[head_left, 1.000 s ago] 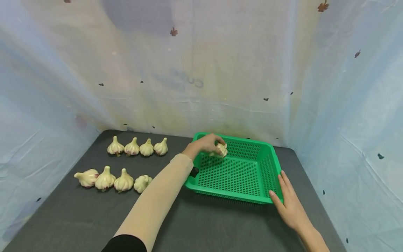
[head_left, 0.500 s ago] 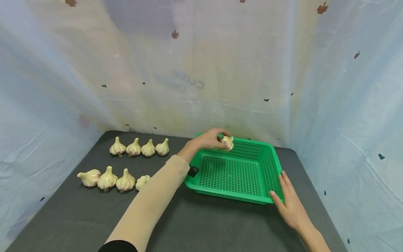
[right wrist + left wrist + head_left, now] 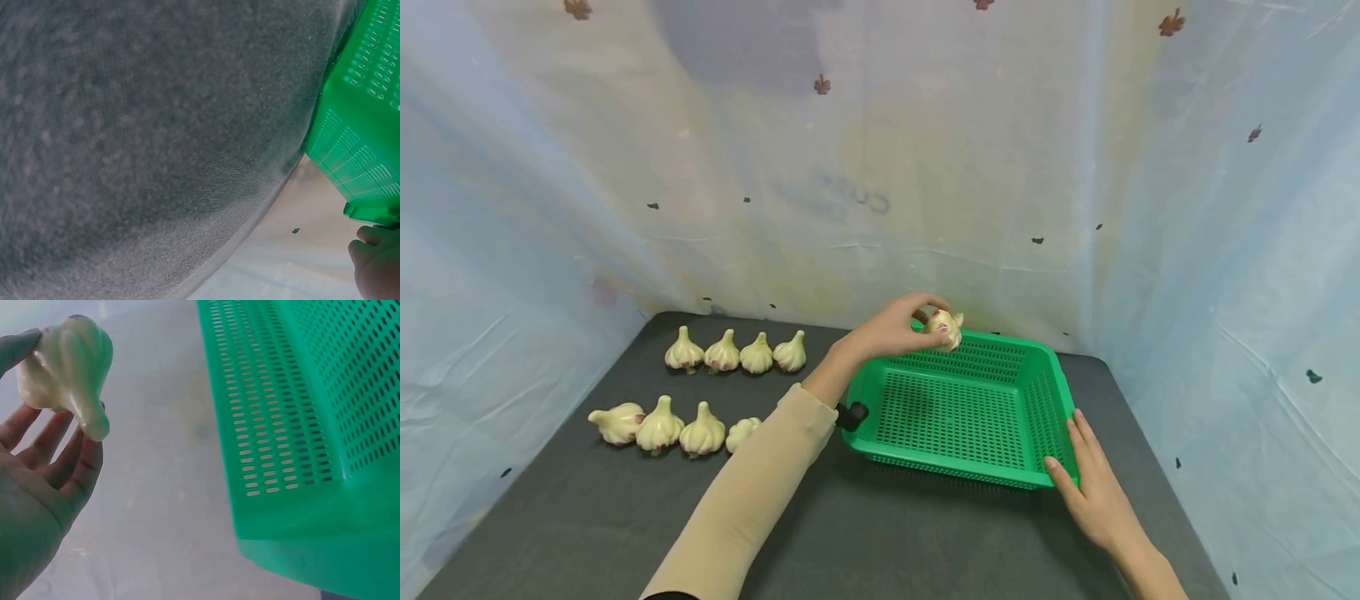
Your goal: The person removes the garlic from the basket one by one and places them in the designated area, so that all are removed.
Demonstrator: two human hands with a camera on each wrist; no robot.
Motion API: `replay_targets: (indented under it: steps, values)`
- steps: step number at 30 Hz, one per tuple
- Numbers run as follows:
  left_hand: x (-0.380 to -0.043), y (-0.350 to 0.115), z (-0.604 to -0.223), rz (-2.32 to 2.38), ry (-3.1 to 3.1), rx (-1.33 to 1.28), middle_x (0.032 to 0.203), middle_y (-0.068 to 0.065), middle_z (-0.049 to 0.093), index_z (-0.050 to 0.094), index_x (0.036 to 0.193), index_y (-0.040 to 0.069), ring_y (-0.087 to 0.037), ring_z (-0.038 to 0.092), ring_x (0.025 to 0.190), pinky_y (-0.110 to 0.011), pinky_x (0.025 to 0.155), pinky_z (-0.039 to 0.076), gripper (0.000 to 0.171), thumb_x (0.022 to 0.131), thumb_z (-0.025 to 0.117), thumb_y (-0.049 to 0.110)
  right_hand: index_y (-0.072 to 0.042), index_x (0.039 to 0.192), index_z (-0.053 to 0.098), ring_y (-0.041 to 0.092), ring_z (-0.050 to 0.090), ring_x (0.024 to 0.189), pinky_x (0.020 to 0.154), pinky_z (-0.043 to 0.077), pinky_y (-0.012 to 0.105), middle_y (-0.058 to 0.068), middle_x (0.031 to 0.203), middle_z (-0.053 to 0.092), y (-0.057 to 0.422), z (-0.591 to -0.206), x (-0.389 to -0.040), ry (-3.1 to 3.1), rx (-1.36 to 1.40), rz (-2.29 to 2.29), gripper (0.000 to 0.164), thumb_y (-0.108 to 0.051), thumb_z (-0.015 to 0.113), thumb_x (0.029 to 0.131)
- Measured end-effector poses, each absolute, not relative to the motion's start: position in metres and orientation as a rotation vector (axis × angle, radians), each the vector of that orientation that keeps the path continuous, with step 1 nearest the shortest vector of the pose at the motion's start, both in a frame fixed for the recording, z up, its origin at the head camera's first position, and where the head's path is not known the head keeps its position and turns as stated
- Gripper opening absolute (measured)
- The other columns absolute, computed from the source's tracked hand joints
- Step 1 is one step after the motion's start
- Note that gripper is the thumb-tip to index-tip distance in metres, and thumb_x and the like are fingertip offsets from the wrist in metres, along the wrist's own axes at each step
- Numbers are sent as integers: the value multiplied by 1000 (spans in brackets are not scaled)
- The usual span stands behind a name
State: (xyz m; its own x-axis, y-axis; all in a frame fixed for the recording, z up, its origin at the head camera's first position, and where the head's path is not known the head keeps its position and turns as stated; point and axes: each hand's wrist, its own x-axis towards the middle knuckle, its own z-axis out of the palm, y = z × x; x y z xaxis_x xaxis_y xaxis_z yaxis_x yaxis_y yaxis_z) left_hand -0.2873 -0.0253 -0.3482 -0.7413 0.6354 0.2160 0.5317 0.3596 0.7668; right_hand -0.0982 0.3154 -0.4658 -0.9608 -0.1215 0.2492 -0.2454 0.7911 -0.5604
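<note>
A garlic bulb (image 3: 947,330) is pinched between the thumb and fingers of my left hand (image 3: 893,327), up over the back left of a green plastic basket (image 3: 955,473). In the left wrist view the garlic bulb (image 3: 69,365) is pale and glossy, its stem angled down toward the fingers. My right hand (image 3: 1097,492) rests against the basket's front right corner, fingers straight along the right rim and thumb at the front. The right wrist view catches only part of that hand (image 3: 380,259), at the basket's rim.
Two rows of garlic bulbs stand on the dark table (image 3: 925,550) at left: a back row (image 3: 756,355) and a front row (image 3: 702,432). The forearm overlaps the front row's rightmost bulb (image 3: 742,433). Plastic sheeting (image 3: 925,167) hangs behind and at both sides.
My left hand has lifted the garlic bulb from inside the basket, up and slightly right, to above the back rim. The right hand has stayed at the basket's corner.
</note>
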Motion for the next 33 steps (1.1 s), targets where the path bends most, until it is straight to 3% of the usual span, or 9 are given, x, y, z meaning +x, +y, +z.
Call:
replay_targets:
  steps: [5,10,17,20,26,33]
  values:
    - [-274,-35,-340,1454,2477,1150,139,-4,53,61,144,15,-20,59,117,-36,81,55,50,99,74,33,2,165,14,56,13,152,104,26,81,19,173,2,315,-465,-97,-2784,278,917,75,-31,53,110]
    - [-262,-46,-338,1578,2466,1171,137,2,57,62,144,20,-17,60,112,-38,83,54,50,98,75,32,2,165,13,56,13,153,103,26,80,19,174,1,315,-464,-97,-2795,270,917,75,-32,52,111]
    - [-244,-69,-339,1691,2491,1076,143,5,57,57,147,25,-19,56,122,-45,97,49,52,98,75,32,2,165,14,55,14,153,104,27,80,19,174,2,315,-464,-97,-2786,276,921,75,-31,53,110]
    - [-238,-79,-339,1735,2524,1044,141,2,58,56,146,23,-22,56,122,-46,97,49,53,97,76,30,1,165,14,55,14,153,104,27,80,18,174,2,315,-465,-97,-2783,280,920,75,-31,53,110]
    - [-225,-104,-342,1816,2626,1059,137,-2,61,60,143,20,-23,57,119,-47,93,47,51,95,79,21,2,165,14,55,12,153,104,26,81,17,174,1,315,-465,-98,-2777,285,923,75,-30,52,111]
    - [-213,-137,-348,1899,2681,1055,139,-4,61,64,142,17,-21,58,123,-39,96,51,53,93,80,10,2,165,13,56,12,153,104,25,81,16,174,1,317,-465,-98,-2769,282,929,74,-31,52,111]
